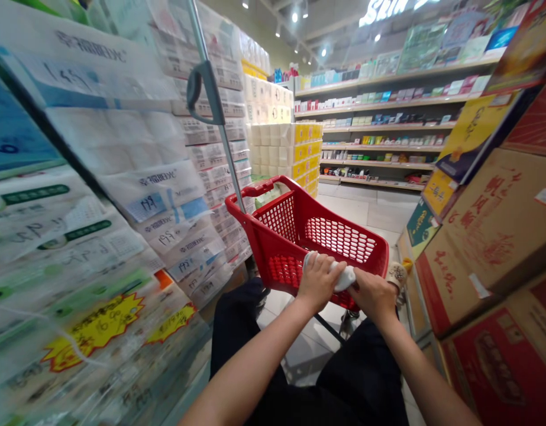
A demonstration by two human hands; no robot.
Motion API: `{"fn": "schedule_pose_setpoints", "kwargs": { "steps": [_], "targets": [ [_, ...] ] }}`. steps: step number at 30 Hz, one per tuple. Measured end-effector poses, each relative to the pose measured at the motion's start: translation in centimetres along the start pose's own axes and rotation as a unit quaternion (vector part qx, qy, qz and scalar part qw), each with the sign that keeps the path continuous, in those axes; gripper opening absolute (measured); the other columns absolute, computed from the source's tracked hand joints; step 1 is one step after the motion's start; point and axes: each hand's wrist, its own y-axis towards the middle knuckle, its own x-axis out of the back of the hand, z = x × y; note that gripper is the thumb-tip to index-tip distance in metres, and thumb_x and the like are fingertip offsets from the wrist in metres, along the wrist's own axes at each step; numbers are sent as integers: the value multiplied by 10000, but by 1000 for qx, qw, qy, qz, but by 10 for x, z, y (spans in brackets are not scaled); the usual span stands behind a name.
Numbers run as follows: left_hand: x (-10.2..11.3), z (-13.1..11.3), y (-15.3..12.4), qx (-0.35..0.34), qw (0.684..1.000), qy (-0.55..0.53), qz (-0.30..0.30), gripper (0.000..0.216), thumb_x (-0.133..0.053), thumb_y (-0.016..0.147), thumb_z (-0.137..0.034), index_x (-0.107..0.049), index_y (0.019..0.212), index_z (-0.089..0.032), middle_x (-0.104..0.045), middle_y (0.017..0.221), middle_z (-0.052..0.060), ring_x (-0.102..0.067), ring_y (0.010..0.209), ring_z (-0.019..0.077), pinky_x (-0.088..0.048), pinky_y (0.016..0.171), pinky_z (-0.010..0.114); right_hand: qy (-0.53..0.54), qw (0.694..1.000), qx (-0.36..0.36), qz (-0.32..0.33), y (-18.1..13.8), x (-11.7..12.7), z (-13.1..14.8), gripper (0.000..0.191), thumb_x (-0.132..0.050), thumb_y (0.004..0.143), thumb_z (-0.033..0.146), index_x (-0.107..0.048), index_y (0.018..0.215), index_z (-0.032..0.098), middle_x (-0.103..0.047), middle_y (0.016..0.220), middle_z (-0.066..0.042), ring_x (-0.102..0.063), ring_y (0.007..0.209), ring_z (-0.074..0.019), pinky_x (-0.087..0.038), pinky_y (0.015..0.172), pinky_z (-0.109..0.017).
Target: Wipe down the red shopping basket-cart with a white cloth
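A red plastic shopping cart (343,213) with perforated walls stands just ahead of my knees. My left hand (317,281) is closed over a white cloth (345,278), pressing it on the cart's near rim. Close beside it, my right hand (377,299) is wrapped around the same rim, its fingertips near the cloth's right end; part of its grip is hidden. A metal pole (231,163) with a grey hook-shaped handle (206,94) rises at the cart's left corner. Inside, the visible basket floor shows no goods.
Tall stacks of wrapped tissue packs (152,195) with price signs (95,331) line the left. Cardboard cartons (490,219) crowd the right side. Behind the cart, pale floor tiles (370,207) lead to shelves (379,127) of small boxes and bottles. A shoe (396,275) shows beside the cart.
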Motion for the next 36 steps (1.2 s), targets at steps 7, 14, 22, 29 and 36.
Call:
{"fn": "schedule_pose_setpoints", "kwargs": {
  "steps": [7, 14, 22, 29, 36],
  "targets": [
    [27, 79, -1, -42, 998, 30, 34, 386, -459, 946, -211, -496, 1311, -330, -586, 1193, 14, -490, 1185, 181, -283, 1138, 397, -18, 1000, -7, -12, 0, -1, 1, 374, -442, 934, 487, -522, 720, 190, -590, 632, -14, -529, 600, -142, -199, 569, -283],
    [33, 95, -9, 62, 996, 64, -15, 371, -473, 927, -191, -537, 1275, -302, -566, 1231, 47, -437, 1259, 234, -204, 1182, 480, -13, 1000, -9, -1, 1, -3, 5, 361, -426, 947, 464, -490, 719, 191, -588, 660, -15, -521, 614, -140, -214, 581, -285],
    [9, -3, 7, 39, 998, -52, 4, 467, -474, 936, -249, -412, 1393, -318, -610, 1148, 51, -513, 1135, 250, -303, 1111, 509, 160, 987, -32, 11, 3, 4, 2, 287, -425, 911, 421, -510, 1044, 182, -626, 909, -59, -585, 820, -203, -385, 733, -321],
    [34, -7, 24, -22, 963, -268, 16, 717, -469, 838, -115, -160, 1475, -226, -353, 1482, 83, -422, 1303, 195, -437, 1044, 366, 230, 969, -81, -48, 15, 16, 22, 543, -402, 926, 486, -326, 1394, 223, -452, 1378, -121, -476, 1217, -255, -406, 957, -420],
    [25, 46, 8, 50, 995, -81, 19, 257, -404, 964, -294, -502, 1192, -225, -559, 1223, 49, -428, 1260, 203, -166, 1202, 469, 105, 991, -23, 78, 19, 12, 22, 371, -367, 965, 480, -575, 1198, 280, -686, 1081, -38, -643, 895, -174, -406, 628, -247]
  ]
}}
